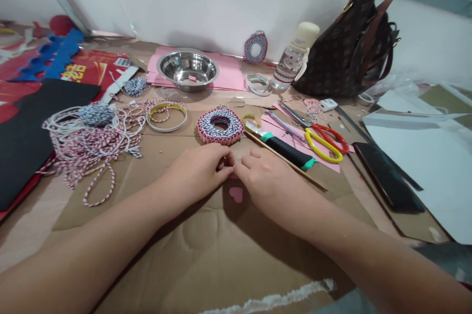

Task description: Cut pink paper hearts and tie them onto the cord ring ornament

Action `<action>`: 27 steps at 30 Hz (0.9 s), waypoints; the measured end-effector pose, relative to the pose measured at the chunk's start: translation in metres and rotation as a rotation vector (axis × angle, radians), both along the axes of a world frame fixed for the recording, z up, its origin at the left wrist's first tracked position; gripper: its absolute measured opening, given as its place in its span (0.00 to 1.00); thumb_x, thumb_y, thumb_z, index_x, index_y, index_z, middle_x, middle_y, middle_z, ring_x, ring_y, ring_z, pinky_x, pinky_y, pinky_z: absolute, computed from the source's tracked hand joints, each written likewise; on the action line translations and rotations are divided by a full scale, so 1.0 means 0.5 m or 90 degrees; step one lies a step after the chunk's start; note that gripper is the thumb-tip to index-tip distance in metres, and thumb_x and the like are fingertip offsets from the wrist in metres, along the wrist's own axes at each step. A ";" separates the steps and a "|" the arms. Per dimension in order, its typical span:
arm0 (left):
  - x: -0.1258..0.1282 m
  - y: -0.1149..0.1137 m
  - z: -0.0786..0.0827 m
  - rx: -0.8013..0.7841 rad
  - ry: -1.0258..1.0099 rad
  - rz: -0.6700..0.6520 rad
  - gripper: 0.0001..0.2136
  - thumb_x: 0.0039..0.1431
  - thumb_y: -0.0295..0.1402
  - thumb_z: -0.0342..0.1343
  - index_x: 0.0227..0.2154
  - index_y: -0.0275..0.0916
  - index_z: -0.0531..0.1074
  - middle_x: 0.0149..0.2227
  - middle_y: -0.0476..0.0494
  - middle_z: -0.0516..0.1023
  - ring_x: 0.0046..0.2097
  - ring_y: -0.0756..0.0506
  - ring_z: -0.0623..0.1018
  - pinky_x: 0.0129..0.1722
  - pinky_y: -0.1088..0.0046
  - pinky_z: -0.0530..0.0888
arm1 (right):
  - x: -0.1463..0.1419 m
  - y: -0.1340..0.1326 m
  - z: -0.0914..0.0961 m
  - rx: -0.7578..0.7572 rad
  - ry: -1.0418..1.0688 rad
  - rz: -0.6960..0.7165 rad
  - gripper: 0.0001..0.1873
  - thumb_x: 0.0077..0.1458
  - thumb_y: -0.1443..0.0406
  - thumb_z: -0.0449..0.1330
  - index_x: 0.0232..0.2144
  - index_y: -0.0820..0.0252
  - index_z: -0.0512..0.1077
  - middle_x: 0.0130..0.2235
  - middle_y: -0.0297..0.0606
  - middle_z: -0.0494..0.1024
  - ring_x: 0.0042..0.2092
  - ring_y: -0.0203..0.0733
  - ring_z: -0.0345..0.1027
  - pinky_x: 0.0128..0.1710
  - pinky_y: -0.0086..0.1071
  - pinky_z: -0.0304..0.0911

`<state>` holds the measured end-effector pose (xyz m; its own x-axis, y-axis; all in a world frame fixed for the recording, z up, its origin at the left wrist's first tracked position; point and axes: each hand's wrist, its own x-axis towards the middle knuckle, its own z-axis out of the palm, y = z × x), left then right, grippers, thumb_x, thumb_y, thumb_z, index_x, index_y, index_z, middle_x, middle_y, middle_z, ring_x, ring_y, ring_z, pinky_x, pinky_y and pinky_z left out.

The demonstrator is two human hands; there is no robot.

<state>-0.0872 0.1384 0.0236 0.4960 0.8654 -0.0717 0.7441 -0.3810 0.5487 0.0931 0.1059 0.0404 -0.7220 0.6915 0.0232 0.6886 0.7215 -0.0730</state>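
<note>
Over the cardboard sheet [206,265], my left hand [202,169] and my right hand [269,179] meet at the fingertips. Both are closed in a pinch on a small pink piece of paper [233,175], mostly hidden by the fingers. Just below them a pink paper heart [236,194] lies on the cardboard. Right behind the hands sits a ring wound with blue-and-white cord [206,129], its rim pink and scalloped.
Tangled cords [84,147] and a tape roll [166,117] lie left. Right are a utility knife [283,149], scissors [324,144], a thin wooden stick [309,181] and a phone [387,176]. Behind stand a metal bowl [188,68], a bottle [291,63] and a handbag [328,58].
</note>
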 end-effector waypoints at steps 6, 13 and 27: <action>0.002 -0.001 0.003 -0.021 -0.018 0.005 0.07 0.59 0.38 0.56 0.32 0.43 0.75 0.29 0.50 0.77 0.31 0.45 0.74 0.28 0.70 0.62 | 0.039 0.009 0.002 0.012 0.206 -0.021 0.10 0.62 0.77 0.54 0.36 0.61 0.72 0.34 0.36 0.73 0.39 0.42 0.63 0.41 0.34 0.55; -0.001 0.002 -0.010 -0.002 -0.028 0.008 0.06 0.58 0.38 0.57 0.30 0.43 0.74 0.28 0.51 0.77 0.30 0.46 0.74 0.28 0.70 0.61 | 0.039 0.002 0.005 0.077 0.148 -0.002 0.07 0.63 0.72 0.56 0.36 0.61 0.74 0.36 0.40 0.69 0.40 0.45 0.57 0.40 0.37 0.53; -0.001 0.003 -0.012 0.000 -0.017 0.001 0.05 0.58 0.36 0.55 0.31 0.43 0.74 0.30 0.50 0.78 0.31 0.45 0.74 0.28 0.70 0.62 | 0.017 -0.003 0.006 0.085 0.028 0.031 0.07 0.61 0.73 0.56 0.35 0.64 0.74 0.38 0.43 0.71 0.39 0.47 0.57 0.41 0.40 0.55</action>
